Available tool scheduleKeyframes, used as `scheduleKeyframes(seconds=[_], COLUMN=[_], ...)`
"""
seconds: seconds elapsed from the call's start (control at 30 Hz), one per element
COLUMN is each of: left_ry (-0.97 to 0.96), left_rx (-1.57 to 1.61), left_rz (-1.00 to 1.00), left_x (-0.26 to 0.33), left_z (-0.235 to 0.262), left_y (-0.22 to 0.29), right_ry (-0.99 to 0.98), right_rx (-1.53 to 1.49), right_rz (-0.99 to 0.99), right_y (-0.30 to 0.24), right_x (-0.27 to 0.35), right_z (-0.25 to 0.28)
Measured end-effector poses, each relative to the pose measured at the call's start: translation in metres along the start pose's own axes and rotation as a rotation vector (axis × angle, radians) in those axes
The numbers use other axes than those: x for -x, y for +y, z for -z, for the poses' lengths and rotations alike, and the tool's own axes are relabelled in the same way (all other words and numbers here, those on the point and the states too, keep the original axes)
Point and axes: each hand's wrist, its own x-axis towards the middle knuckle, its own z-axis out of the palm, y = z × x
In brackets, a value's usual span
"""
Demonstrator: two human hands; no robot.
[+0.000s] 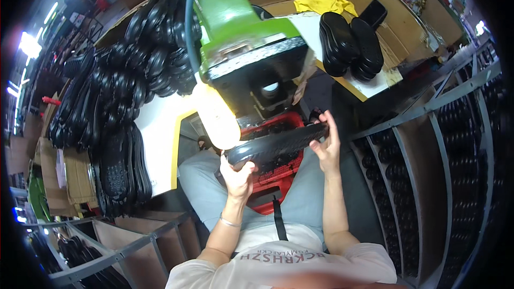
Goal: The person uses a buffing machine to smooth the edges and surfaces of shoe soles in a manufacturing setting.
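A big heap of black soles [115, 101] covers your counter [158, 144], a small stack [350, 45] sits beyond the green machine [241, 32]; most looks undone; your left hand [237, 176] and right hand [327, 147] grip one black sole [278, 145] by its ends, under the machine head.

Black rubber sole [278, 147], matt, tread-textured. Heaped soles [123, 91] of rubber too, faintly glossy. Machine head [235, 21] of painted green metal, smooth. Red plastic crate [278, 171], slick. Yellow cloth [324, 2], crumpled. Grey metal racks [428, 128].
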Motion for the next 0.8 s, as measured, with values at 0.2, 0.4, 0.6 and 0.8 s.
scheduleKeyframes(seconds=[0.2, 0.4, 0.6, 0.8], left_ry=[-0.114, -0.159, -0.171, -0.132], left_rx=[0.190, -0.303, -0.428, -0.348], left_rz=[0.023, -0.289, -0.243, -0.239], left_x=[-0.033, -0.049, -0.046, -0.042], left_z=[-0.014, -0.019, -0.004, 0.022], left_y=[-0.001, 0.022, 0.042, 0.056], right_ry=[0.125, 0.109, 0.101, 0.100], right_rx=[0.134, 0.165, 0.186, 0.089], right_rz=[0.135, 0.224, 0.228, 0.197], right_y=[-0.022, -0.032, -0.020, -0.003], right_x=[-0.044, -0.058, -0.053, -0.045], right_z=[-0.002, -0.010, -0.023, -0.047])
